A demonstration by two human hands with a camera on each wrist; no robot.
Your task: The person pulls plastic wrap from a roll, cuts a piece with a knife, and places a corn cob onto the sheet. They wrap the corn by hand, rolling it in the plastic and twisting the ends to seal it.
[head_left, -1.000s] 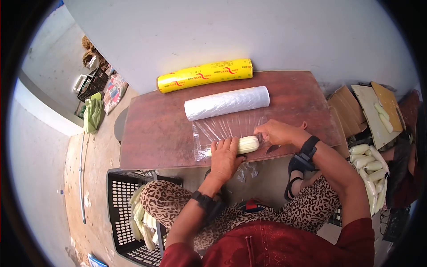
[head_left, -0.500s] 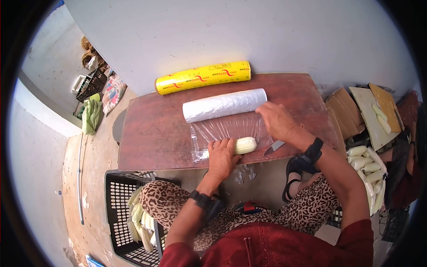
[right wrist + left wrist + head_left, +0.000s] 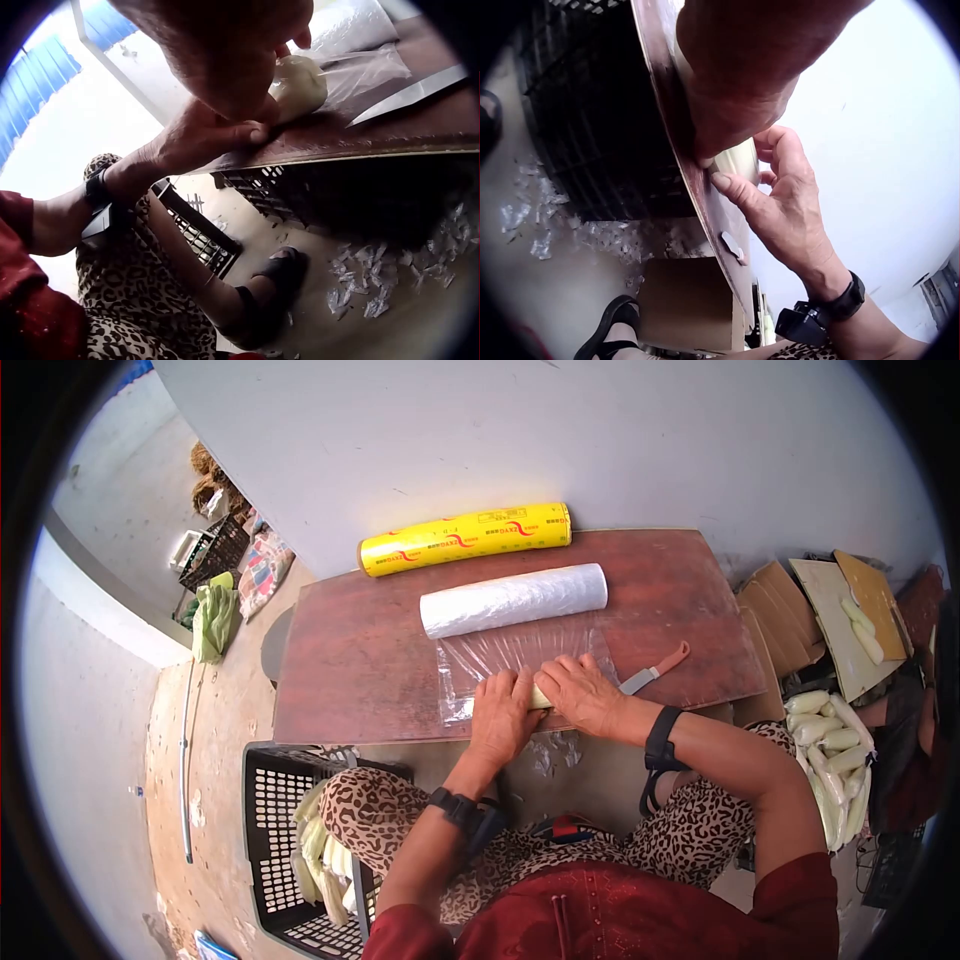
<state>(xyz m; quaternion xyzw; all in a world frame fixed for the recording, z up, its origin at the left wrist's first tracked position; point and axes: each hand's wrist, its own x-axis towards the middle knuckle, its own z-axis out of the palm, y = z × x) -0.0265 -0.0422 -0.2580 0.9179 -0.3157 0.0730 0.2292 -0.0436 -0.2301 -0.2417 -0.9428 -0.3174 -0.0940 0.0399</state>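
Corn cob (image 3: 298,86), pale and peeled, lies near the front edge of the worktop (image 3: 340,650) on a sheet of cling film (image 3: 510,650) pulled from the unboxed roll (image 3: 513,600) behind it. Both hands cover it. The left hand (image 3: 503,712) lies over its left part with fingers curved down onto it, and the right hand (image 3: 580,695) curls over its right end, so each grip is closed on the cob, pinning it and the film together, likely to keep the wrap tight against it.

From the head view only a sliver of cob shows between the hands. The right wrist view shows the rounded end of the cob with film creased over it and the left thumb pressed beside it at the worktop's edge. The left wrist view looks along that front edge and shows the right hand's fingers (image 3: 780,161) bent over the cob.

A knife (image 3: 655,667) with an orange handle lies just right of the hands, blade toward them, within easy reach. A yellow boxed roll (image 3: 465,538) sits along the back edge. Below the front left corner stands a black crate (image 3: 270,810) holding more cobs; further pale cobs (image 3: 825,735) are piled to the right. Film scraps (image 3: 390,281) litter the floor under the worktop.
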